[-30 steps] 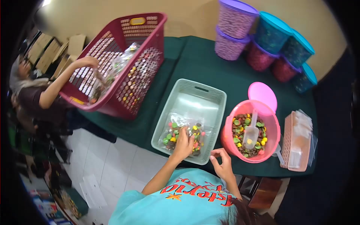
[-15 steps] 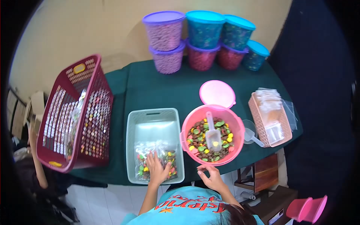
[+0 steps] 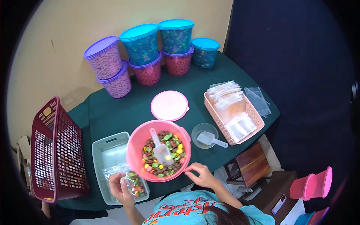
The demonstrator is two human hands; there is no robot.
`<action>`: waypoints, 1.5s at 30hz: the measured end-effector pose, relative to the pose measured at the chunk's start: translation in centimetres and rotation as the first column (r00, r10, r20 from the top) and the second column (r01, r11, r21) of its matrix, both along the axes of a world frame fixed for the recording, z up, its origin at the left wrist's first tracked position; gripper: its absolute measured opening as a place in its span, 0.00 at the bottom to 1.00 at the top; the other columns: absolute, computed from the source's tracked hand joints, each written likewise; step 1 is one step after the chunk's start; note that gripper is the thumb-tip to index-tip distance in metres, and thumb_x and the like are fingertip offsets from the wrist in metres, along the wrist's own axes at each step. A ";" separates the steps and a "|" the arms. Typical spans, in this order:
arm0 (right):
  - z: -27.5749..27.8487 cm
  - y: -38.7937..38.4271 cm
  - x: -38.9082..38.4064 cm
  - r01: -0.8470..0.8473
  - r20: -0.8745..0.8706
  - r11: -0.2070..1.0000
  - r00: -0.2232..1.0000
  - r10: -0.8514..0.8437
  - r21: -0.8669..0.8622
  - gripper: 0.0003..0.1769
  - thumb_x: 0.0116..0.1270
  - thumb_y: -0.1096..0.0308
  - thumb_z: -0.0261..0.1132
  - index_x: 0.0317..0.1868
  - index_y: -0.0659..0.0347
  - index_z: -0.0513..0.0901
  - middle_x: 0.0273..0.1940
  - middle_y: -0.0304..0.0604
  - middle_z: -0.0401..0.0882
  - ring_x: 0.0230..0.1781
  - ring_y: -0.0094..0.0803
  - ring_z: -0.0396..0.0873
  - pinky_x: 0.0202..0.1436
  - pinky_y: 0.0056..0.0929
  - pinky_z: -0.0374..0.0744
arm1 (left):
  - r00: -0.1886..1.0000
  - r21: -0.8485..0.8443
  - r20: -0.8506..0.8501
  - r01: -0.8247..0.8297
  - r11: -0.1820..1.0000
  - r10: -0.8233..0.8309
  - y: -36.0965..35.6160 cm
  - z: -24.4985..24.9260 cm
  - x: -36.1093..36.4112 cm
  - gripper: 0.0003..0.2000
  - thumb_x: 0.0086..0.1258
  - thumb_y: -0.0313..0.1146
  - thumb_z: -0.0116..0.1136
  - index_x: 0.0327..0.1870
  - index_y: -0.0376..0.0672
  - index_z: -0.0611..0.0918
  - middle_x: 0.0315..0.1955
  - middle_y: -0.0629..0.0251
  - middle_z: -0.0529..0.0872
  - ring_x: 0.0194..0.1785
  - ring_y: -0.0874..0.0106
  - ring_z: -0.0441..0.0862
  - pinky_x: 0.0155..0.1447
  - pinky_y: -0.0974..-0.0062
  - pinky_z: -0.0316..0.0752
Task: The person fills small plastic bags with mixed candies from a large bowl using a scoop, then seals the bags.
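Red "Aster" lettering [image 3: 184, 209] on shirt [image 3: 193, 197], left hand [image 3: 120, 188] unclasped, right hand [image 3: 203, 175] at tub [image 3: 135, 152], grip unclear

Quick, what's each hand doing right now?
Left hand: partly open at the bags; no clear grip.
Right hand: partly curled by the bucket rim; grip can't be told.

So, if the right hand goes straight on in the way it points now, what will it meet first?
Most likely the pink bucket: the right hand points towards its near rim. It looks very close, perhaps touching, but this one view leaves the depth unclear.
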State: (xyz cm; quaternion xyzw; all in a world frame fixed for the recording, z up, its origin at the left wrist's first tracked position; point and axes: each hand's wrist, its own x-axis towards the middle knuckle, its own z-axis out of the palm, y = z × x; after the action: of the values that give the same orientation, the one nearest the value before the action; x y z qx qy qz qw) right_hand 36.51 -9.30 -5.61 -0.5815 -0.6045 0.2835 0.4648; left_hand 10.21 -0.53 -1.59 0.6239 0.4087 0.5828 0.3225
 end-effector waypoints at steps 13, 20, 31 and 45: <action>-0.8 -2.0 28.4 0.319 0.136 0.947 0.937 -0.321 0.039 0.09 0.53 0.72 0.62 0.35 0.65 0.77 0.32 0.48 0.77 0.34 0.38 0.75 0.40 0.32 0.72 | 0.763 -0.156 0.104 0.646 0.747 -0.638 -4.8 0.2 28.9 0.07 0.59 0.24 0.55 0.37 0.35 0.78 0.31 0.58 0.81 0.36 0.70 0.80 0.43 0.74 0.74; -4.2 0.1 35.7 -0.049 0.600 0.942 0.760 0.251 -0.331 0.47 0.32 0.52 0.74 0.57 0.54 0.67 0.58 0.47 0.63 0.62 0.43 0.57 0.61 0.48 0.53 | 0.325 -0.369 -0.349 0.814 0.447 -0.879 -6.4 -2.8 37.7 0.25 0.67 0.43 0.47 0.57 0.32 0.64 0.53 0.43 0.67 0.58 0.54 0.65 0.62 0.66 0.60; -5.1 2.7 37.6 -0.068 0.540 0.969 0.820 0.190 -0.238 0.32 0.36 0.56 0.74 0.45 0.55 0.75 0.42 0.42 0.72 0.53 0.40 0.65 0.59 0.43 0.54 | 0.222 -0.651 -0.293 0.666 0.364 -0.930 -5.3 -3.0 39.5 0.28 0.68 0.49 0.43 0.59 0.32 0.62 0.53 0.43 0.68 0.57 0.52 0.68 0.60 0.65 0.63; 4.4 5.0 40.1 -0.012 0.068 0.961 0.997 0.032 -0.275 0.05 0.54 0.75 0.64 0.31 0.68 0.80 0.26 0.42 0.81 0.24 0.19 0.76 0.28 0.17 0.72 | 0.805 -0.414 -0.017 0.534 0.737 -0.593 -5.5 -0.1 34.6 0.25 0.65 0.32 0.51 0.61 0.36 0.61 0.59 0.53 0.60 0.58 0.66 0.68 0.60 0.67 0.63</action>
State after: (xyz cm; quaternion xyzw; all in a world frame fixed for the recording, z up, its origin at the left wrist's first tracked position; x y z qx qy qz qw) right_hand 76.65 -4.28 -1.19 -0.6434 -0.5822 0.3484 0.3547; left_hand 44.84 -6.00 -1.68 0.6826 0.3302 0.3162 0.5701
